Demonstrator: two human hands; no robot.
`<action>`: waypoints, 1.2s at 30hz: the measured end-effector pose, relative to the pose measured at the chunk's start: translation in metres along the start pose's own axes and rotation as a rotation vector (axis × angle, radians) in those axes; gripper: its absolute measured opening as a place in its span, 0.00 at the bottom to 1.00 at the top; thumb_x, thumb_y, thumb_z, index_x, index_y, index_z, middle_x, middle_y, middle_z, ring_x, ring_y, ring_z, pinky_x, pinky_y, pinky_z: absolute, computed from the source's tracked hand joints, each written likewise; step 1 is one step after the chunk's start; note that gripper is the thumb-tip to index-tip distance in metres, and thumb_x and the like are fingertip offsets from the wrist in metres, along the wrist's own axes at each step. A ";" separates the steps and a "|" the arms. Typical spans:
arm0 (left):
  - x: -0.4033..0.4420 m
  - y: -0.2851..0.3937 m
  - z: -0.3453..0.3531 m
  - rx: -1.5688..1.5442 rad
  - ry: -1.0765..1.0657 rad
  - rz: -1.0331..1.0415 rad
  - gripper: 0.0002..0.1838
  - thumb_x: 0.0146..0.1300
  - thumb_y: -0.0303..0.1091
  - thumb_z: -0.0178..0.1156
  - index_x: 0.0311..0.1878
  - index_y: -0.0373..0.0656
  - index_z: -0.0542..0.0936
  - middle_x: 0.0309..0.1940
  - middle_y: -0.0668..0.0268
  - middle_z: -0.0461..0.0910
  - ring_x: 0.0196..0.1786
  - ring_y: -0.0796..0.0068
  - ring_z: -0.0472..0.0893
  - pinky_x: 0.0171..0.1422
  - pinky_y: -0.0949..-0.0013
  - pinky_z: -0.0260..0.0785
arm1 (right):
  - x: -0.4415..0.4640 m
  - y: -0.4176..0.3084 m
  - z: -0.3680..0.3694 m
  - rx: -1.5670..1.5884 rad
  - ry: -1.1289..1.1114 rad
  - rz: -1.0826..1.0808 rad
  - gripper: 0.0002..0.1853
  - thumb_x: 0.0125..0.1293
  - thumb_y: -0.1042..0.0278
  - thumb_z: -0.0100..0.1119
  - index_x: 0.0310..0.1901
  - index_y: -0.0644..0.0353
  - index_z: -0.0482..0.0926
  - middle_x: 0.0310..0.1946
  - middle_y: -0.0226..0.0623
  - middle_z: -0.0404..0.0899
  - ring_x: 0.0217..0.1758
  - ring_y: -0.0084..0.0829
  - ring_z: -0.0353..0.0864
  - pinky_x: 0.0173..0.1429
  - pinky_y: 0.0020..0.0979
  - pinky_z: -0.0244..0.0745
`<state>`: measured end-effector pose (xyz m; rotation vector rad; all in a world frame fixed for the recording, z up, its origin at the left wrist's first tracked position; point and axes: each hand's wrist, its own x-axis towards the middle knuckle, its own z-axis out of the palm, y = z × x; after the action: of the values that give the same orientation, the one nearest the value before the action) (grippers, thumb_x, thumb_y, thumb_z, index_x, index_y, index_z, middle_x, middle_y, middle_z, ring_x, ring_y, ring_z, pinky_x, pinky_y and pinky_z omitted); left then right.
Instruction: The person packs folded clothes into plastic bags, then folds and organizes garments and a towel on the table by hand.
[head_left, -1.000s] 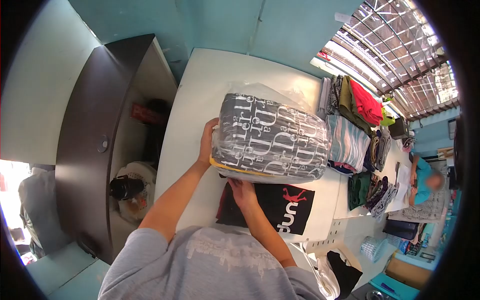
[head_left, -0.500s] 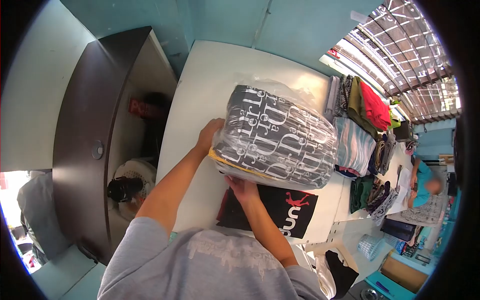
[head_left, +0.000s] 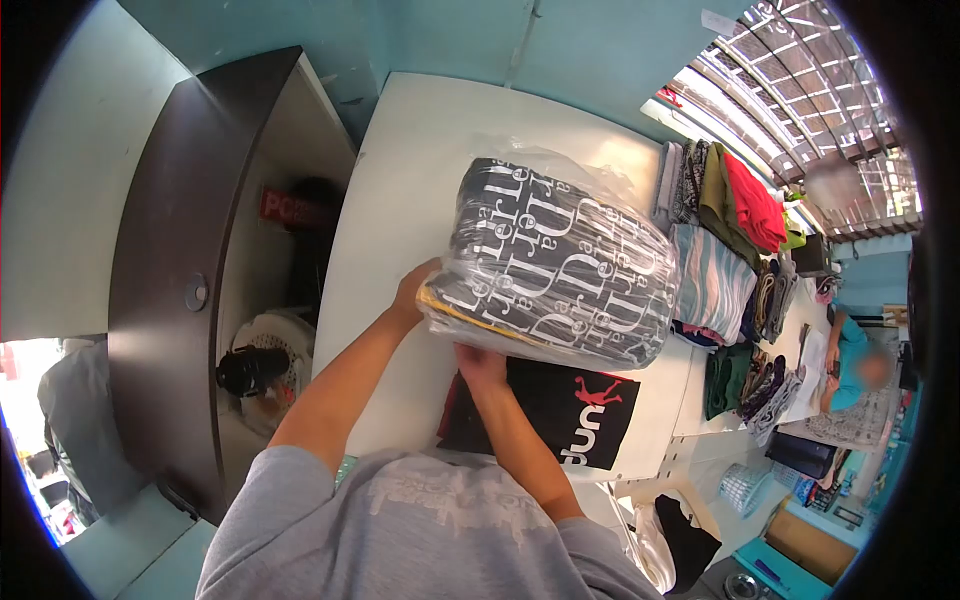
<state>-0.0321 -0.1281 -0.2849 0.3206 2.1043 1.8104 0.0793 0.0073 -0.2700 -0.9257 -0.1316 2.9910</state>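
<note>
Several clothes piles (head_left: 728, 285) beside wrapped bundle (head_left: 560, 265); black cloth (head_left: 545, 415) below right hand (head_left: 482, 366).

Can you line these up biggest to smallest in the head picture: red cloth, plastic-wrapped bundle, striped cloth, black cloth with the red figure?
1. plastic-wrapped bundle
2. black cloth with the red figure
3. striped cloth
4. red cloth

The last two lie farther away, so real sizes may differ.

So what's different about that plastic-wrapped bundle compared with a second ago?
The plastic-wrapped bundle has turned slightly clockwise in view, its left end swinging away from the wearer. The left hand and right hand stay at it, with no visible release. The black cloth looks unchanged.
</note>
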 end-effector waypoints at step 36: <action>-0.040 0.089 0.222 -1.217 -0.010 -0.913 0.16 0.60 0.25 0.55 0.48 0.31 0.65 0.57 0.44 0.62 0.62 0.47 0.63 0.68 0.50 0.59 | -0.064 -0.238 -0.011 -1.528 0.045 -1.049 0.23 0.57 0.78 0.51 0.57 0.57 0.69 0.52 0.38 0.73 0.51 0.34 0.75 0.51 0.30 0.72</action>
<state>0.0887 0.0718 -0.2206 -0.7836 0.5705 1.9721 0.1340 0.2434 -0.2235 -0.4907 -2.1566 1.4712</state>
